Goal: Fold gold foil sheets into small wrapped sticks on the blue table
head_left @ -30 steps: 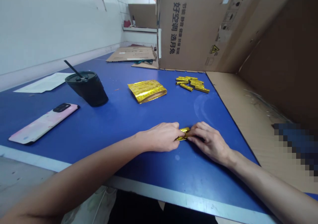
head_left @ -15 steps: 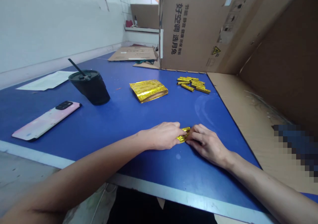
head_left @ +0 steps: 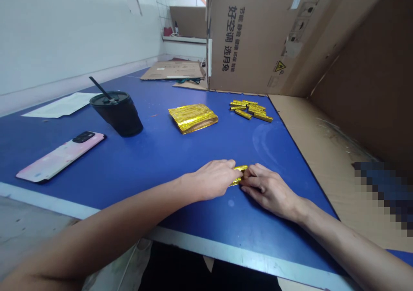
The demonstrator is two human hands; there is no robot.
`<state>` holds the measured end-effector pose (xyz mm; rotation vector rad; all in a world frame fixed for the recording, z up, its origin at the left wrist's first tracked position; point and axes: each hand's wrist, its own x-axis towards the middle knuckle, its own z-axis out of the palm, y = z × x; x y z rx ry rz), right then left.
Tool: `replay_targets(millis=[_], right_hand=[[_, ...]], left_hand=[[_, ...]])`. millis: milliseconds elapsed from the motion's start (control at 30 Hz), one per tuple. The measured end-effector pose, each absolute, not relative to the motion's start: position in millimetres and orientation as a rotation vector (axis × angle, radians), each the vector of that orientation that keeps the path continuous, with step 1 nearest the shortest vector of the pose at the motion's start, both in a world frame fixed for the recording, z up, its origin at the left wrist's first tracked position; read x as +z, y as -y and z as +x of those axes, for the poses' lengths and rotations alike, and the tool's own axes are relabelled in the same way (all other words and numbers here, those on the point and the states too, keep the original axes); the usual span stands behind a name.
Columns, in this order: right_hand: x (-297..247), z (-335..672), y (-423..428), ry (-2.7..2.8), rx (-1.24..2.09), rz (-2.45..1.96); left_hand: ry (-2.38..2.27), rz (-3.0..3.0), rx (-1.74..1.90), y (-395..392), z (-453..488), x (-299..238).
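A small piece of gold foil paper [head_left: 240, 168], partly folded, lies on the blue table between my hands. My left hand [head_left: 215, 178] presses on its left part with curled fingers. On the right, my right hand [head_left: 266, 187] pinches the other end with thumb and fingers. Much of the paper is hidden under my fingers. Beyond my hands rests a stack of gold foil paper sheets [head_left: 193, 117]. Farther back on the right is a loose pile of several narrow gold rolls or folded strips [head_left: 254, 109].
A black cup with a straw [head_left: 118, 114] and a pink-white phone [head_left: 61, 155] stand left on the blue table [head_left: 155, 153]. White paper [head_left: 61, 105] lies by the wall. A big cardboard box [head_left: 258, 37] borders the back, with cardboard [head_left: 316, 153] along the right side.
The fingers of both hands have shifted slightly on the gold foil paper, and its near part looks more folded over. The stack, the pile, the cup and the phone stay in place.
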<state>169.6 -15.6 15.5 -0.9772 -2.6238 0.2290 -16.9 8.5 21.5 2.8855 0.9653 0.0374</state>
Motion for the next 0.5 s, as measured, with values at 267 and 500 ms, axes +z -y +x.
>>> replay_targets(millis=[267,500], right_hand=[[14.2,170.4,15.5,2.593,0.23,-1.024],[9.1,172.5,13.1,2.547,0.25,-1.015]], left_hand=[[-0.941,2.879,0.012,-3.9,-16.9,27.6],[-0.916,2.99,0.021,-2.2,-11.5,22.7]])
